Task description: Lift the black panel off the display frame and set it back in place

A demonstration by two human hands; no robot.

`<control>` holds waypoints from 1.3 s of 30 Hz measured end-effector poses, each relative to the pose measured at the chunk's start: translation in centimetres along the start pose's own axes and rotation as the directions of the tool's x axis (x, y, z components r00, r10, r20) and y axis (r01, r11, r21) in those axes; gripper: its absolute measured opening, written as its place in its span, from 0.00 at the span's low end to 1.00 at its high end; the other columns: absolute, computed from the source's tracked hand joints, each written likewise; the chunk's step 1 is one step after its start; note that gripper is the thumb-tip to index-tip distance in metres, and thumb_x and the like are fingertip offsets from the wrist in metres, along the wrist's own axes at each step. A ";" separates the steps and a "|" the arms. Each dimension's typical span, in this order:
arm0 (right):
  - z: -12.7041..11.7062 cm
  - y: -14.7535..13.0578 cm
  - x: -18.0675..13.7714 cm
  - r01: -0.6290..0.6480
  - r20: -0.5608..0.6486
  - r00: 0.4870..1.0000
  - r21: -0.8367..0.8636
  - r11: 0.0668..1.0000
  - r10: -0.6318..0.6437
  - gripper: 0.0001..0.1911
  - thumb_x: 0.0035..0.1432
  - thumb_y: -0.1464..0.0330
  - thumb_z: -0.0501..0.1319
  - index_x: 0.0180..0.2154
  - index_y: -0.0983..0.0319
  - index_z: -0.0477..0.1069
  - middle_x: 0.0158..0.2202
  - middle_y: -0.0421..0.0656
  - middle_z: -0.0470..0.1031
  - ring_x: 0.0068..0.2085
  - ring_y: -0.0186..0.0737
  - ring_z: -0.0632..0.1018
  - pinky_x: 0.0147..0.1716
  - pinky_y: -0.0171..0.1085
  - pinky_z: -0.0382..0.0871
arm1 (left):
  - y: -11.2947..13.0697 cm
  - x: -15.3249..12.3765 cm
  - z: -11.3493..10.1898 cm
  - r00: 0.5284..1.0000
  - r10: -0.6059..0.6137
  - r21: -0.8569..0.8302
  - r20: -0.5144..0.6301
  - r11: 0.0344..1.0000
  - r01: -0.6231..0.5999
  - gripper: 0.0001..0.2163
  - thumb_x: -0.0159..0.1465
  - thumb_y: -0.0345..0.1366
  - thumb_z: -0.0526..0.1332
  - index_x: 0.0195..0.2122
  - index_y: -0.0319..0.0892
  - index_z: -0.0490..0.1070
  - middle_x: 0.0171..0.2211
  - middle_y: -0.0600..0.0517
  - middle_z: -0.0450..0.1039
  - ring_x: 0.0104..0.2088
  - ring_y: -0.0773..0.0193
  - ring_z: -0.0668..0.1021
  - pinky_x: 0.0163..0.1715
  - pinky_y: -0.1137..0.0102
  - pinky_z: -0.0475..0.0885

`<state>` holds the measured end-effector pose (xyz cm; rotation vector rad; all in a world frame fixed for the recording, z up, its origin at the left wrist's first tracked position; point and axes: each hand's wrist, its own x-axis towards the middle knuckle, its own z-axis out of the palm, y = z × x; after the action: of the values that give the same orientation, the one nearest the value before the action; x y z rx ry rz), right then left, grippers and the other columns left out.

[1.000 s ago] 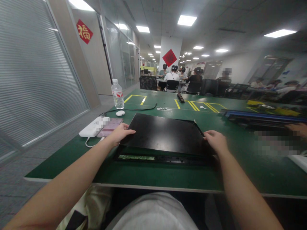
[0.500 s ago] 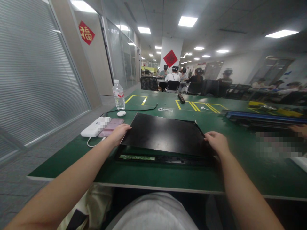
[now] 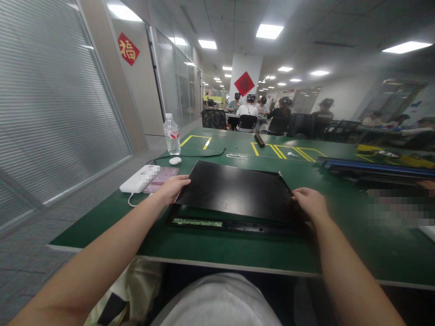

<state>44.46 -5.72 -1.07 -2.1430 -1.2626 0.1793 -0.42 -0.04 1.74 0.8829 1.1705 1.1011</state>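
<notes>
A thin, dark, glossy flat panel, which looks like a display screen, is raised at its near edge above the green table. My left hand grips its left edge, thumb on top and the other fingers mostly hidden. At the right edge my right hand is closed on the panel's side between thumb and fingers. Beneath the near edge shows a black frame, partly covered by the panel. A narrow green circuit board lies along the frame's left part.
Left of the panel lie a white power bank, a phone and a white oval object. A water bottle stands behind. Long dark and blue parts lie to the right, near another person's hand.
The view has shifted slightly, so everything sits a little further right. Both hands keep their hold on the panel, which has hardly moved over the frame.
</notes>
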 end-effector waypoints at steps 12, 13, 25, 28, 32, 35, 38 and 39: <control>-0.2 0.0 0.0 0.013 0.006 1.000 0.024 1.000 -0.014 0.12 0.50 0.65 0.59 0.33 0.59 0.80 0.30 0.44 0.82 0.38 0.46 0.80 0.34 0.38 0.66 | 0.3 -1.1 1.2 0.994 0.010 0.123 -0.106 0.992 0.003 0.16 0.60 0.21 0.57 0.48 0.38 0.71 0.19 0.54 0.76 0.16 0.62 0.76 0.19 0.70 0.73; -0.2 0.0 0.0 0.012 0.003 1.000 0.024 1.000 -0.012 0.12 0.50 0.65 0.59 0.33 0.59 0.80 0.29 0.44 0.82 0.38 0.46 0.80 0.34 0.38 0.66 | 0.3 -1.1 1.2 0.993 0.013 0.123 -0.115 0.992 0.001 0.15 0.59 0.21 0.57 0.47 0.38 0.70 0.19 0.55 0.75 0.15 0.63 0.76 0.19 0.70 0.73; 0.0 0.3 0.3 0.001 0.015 1.000 0.064 0.998 -0.002 0.13 0.51 0.67 0.58 0.34 0.59 0.80 0.29 0.43 0.82 0.38 0.44 0.80 0.34 0.37 0.67 | 0.1 -0.1 0.0 0.987 0.143 0.098 -0.078 0.986 -0.135 0.15 0.50 0.27 0.65 0.40 0.41 0.74 0.24 0.53 0.78 0.23 0.62 0.79 0.24 0.71 0.73; 0.0 0.3 0.2 -0.007 0.015 1.000 0.066 0.998 0.006 0.13 0.50 0.68 0.58 0.35 0.59 0.80 0.29 0.42 0.82 0.39 0.44 0.80 0.35 0.37 0.67 | -0.1 0.5 -0.6 0.978 0.201 0.153 -0.063 0.970 -0.189 0.15 0.47 0.31 0.68 0.38 0.41 0.76 0.28 0.51 0.80 0.27 0.61 0.80 0.29 0.69 0.73; -0.1 0.1 0.1 -0.009 0.010 1.000 0.058 0.998 0.008 0.13 0.49 0.68 0.57 0.34 0.59 0.80 0.29 0.42 0.82 0.38 0.44 0.80 0.34 0.37 0.66 | -0.2 0.8 -1.1 0.955 0.293 0.292 -0.052 0.919 -0.266 0.16 0.44 0.36 0.70 0.36 0.41 0.79 0.33 0.48 0.82 0.35 0.56 0.81 0.36 0.66 0.74; -0.2 0.0 0.0 -0.017 0.006 1.000 0.071 0.997 0.016 0.14 0.49 0.68 0.57 0.34 0.59 0.80 0.29 0.43 0.82 0.37 0.44 0.79 0.34 0.37 0.67 | -0.1 0.6 -1.2 0.948 0.312 0.438 -0.058 0.861 -0.257 0.15 0.44 0.37 0.70 0.35 0.42 0.80 0.32 0.48 0.82 0.37 0.51 0.81 0.37 0.64 0.74; -0.3 -0.1 -0.1 -0.024 0.009 1.000 0.077 0.997 0.023 0.14 0.48 0.68 0.57 0.34 0.59 0.80 0.29 0.43 0.82 0.38 0.44 0.79 0.35 0.38 0.67 | -0.2 0.7 -1.4 0.939 0.342 0.564 -0.025 0.781 -0.269 0.15 0.44 0.39 0.69 0.34 0.41 0.81 0.31 0.48 0.82 0.38 0.49 0.81 0.39 0.62 0.73; -0.3 -0.1 -0.1 -0.025 0.012 1.000 0.075 0.997 0.024 0.14 0.48 0.68 0.57 0.34 0.59 0.80 0.29 0.43 0.82 0.38 0.45 0.79 0.36 0.38 0.67 | -0.3 0.8 -1.4 0.938 0.347 0.593 -0.003 0.756 -0.278 0.15 0.45 0.39 0.68 0.33 0.41 0.81 0.31 0.49 0.81 0.38 0.49 0.81 0.41 0.62 0.73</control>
<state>44.49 -5.87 -0.80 -2.0966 -1.2167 0.2461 -1.74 0.61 0.97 1.5645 1.5341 1.0744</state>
